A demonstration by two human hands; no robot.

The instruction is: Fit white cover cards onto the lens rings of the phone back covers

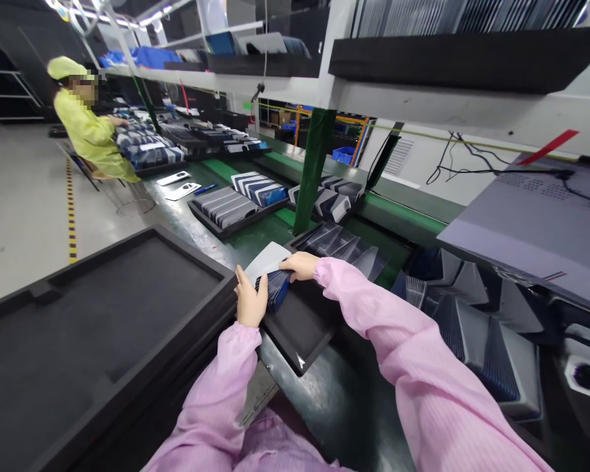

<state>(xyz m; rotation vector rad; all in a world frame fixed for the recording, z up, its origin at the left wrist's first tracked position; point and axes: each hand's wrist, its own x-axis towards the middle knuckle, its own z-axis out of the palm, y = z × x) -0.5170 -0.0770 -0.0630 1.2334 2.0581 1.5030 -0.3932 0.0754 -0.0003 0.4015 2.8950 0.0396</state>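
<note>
A fanned stack of thin phone back panels (277, 288) is held between my two hands, over a black tray. Its upper face looks pale grey, while the fanned edges show dark blue. My left hand (252, 298) grips the stack's near left side, thumb and fingers closed about it. At the far right corner, my right hand (302, 264) pinches the stack. Under the stack lies the black tray (299, 328), its near part bare. Several dark, glossy panels (344, 246) lie overlapping in the tray's far part, beyond my right hand.
A large black foam tray (108, 314) stands at left. More stacked panels (486, 341) fill the right side beneath a grey metal housing (535, 229). Further trays of panels (226, 208) line the bench behind a green post (313, 170). A co-worker in yellow (86, 124) sits at far left.
</note>
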